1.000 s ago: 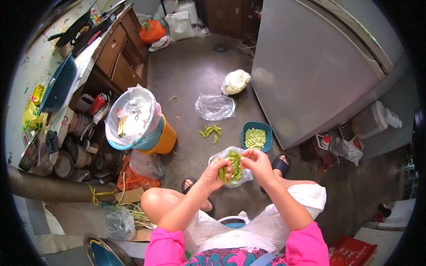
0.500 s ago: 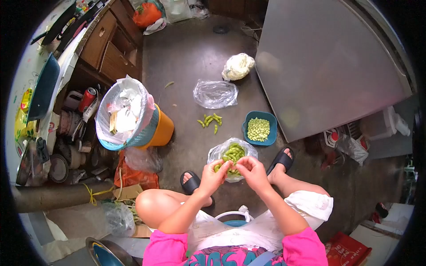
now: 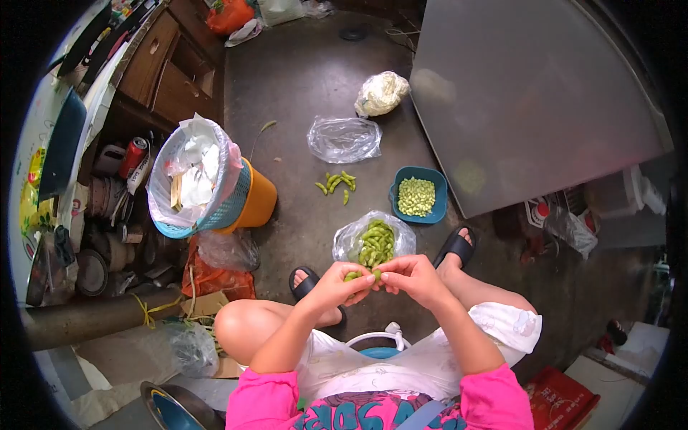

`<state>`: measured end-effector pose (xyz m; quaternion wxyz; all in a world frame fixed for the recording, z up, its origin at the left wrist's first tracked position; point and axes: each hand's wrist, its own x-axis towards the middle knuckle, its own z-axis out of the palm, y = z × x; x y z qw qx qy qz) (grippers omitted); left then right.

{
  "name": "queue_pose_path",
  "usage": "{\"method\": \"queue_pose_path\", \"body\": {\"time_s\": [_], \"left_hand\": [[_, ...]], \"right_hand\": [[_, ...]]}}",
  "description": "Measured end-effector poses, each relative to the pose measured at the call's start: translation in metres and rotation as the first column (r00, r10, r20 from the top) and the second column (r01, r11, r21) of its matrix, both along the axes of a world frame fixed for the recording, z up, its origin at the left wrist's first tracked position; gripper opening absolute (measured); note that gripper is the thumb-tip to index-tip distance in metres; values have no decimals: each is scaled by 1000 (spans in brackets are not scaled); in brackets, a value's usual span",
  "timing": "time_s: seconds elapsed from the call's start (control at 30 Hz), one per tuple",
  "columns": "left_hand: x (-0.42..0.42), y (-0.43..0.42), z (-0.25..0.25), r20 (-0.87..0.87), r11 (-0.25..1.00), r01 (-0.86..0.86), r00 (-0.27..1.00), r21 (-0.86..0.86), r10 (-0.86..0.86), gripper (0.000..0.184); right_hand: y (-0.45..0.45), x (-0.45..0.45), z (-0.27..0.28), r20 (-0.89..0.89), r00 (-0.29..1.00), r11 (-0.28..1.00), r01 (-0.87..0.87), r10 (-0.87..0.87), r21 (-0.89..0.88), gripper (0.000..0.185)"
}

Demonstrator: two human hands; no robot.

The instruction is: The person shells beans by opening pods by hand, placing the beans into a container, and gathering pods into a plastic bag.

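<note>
My left hand is closed around green edamame pods, one of which shows at its thumb. At the fingertips a single edamame pod is pinched between both hands. My right hand grips the right end of that pod with thumb and forefinger. Just beyond the hands, a clear plastic bag lies spread on the floor with a heap of pods in it. Shelled pale green beans fill much of a teal bowl ahead on the right.
Several loose pods lie on the floor near an empty-looking clear bag. A lined waste basket rests on an orange bucket at left. A white bagged bundle sits by a large grey panel.
Both hands have come slightly nearer my body, and the fingers now meet at a pod. The view has shifted a little; the bowl and bags stay in place.
</note>
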<state>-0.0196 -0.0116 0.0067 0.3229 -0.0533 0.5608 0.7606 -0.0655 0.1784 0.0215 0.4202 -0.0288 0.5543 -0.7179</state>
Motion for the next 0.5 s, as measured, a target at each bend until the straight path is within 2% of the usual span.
{"method": "queue_pose_path", "body": {"time_s": [0.1,0.2,0.3,0.4,0.5], "left_hand": [[3,1,0,-13,1000,24,1000,4,-24,25],[5,4,1,12,995,3,1000,101,-5,25],[12,12,2,83,986,-79,994,145,67,26],[14,10,-3,188,967,-52,982,251,4,18],[18,13,-4,260,928,-126,965,351,33,17]], "right_hand": [[2,2,1,16,1000,1000,-27,27,2,15],[2,5,-1,32,999,999,-14,16,-42,13],[2,7,-4,35,999,998,9,-7,-59,10],[4,7,-3,40,999,996,-15,19,-89,10],[3,9,-7,52,998,990,-19,27,-141,10]]}}
